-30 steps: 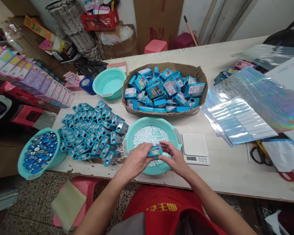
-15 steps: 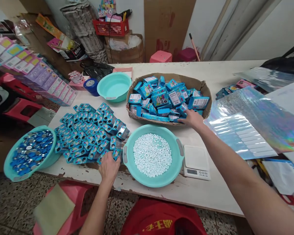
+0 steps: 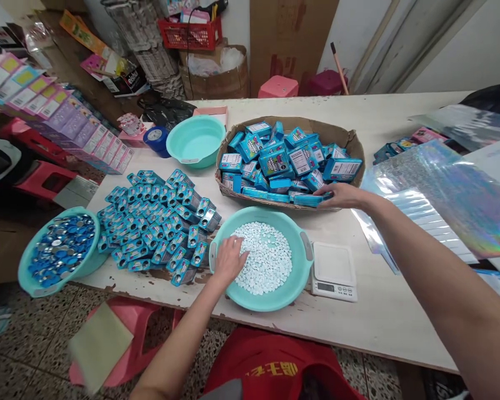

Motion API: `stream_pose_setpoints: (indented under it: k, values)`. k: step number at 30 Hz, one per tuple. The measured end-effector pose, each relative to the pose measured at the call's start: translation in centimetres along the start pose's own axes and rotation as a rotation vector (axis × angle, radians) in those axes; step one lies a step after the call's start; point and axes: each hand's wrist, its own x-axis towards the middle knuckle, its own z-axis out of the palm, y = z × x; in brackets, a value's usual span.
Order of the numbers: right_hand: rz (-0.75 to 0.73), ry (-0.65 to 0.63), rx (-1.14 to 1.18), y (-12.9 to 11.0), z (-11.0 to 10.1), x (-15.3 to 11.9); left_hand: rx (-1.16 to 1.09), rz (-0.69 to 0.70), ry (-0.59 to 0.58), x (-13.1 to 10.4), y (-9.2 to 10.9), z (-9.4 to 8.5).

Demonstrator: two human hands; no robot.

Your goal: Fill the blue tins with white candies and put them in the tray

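My left hand is over the left part of the turquoise basin, its fingers apart above the white candies. My right hand reaches over the front right rim of the cardboard tray, which is heaped with blue tins. Its fingers are on a blue tin lying along the front edge. Left of the basin, many blue tins with round openings stand packed in rows.
A white scale sits right of the basin. Blue round lids fill a second basin at the left table edge. An empty turquoise basin is behind. Shiny film sheets lie on the right; a pink stool is below.
My left hand has left the rows of tins and moved right, over the white candies. My right hand has shifted slightly right along the tray's front edge, to a different tin.
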Motion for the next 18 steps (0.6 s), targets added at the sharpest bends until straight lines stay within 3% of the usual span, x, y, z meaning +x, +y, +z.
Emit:
stream_pose_setpoints:
  k: [2, 4, 6, 9, 12, 14, 16, 18]
  values:
    - [-0.024, 0.099, -0.035, 0.2, 0.8, -1.0, 0.040, -0.037, -0.121, 2.1, 1.4, 2.0]
    - [-0.053, 0.246, 0.018, 0.1, 1.7, -1.9, 0.063, -0.114, -0.168, 3.8, 2.8, 3.6]
    - [-0.057, 0.418, 0.253, 0.0, 2.6, -3.2, 0.059, -0.153, -0.202, 4.5, 4.2, 4.7]
    - [-0.058, 0.582, 0.839, -0.3, 4.5, -6.3, 0.036, -0.049, -0.303, 3.4, 6.3, 5.3]
    - [-0.090, 0.522, 1.375, -1.0, 7.7, -10.1, 0.050, 0.121, -0.442, 0.8, 6.9, 5.0]
    - [-0.079, 0.436, 1.568, -1.9, 10.2, -12.4, 0.060, 0.178, -0.498, -0.6, 6.3, 4.4]
    - [-0.069, 0.375, 1.616, -2.9, 12.6, -14.0, 0.079, 0.141, -0.466, -1.3, 5.3, 3.7]
    - [-0.062, 0.317, 1.616, -4.1, 14.5, -14.9, 0.116, 0.008, -0.398, -1.3, 4.5, 3.2]
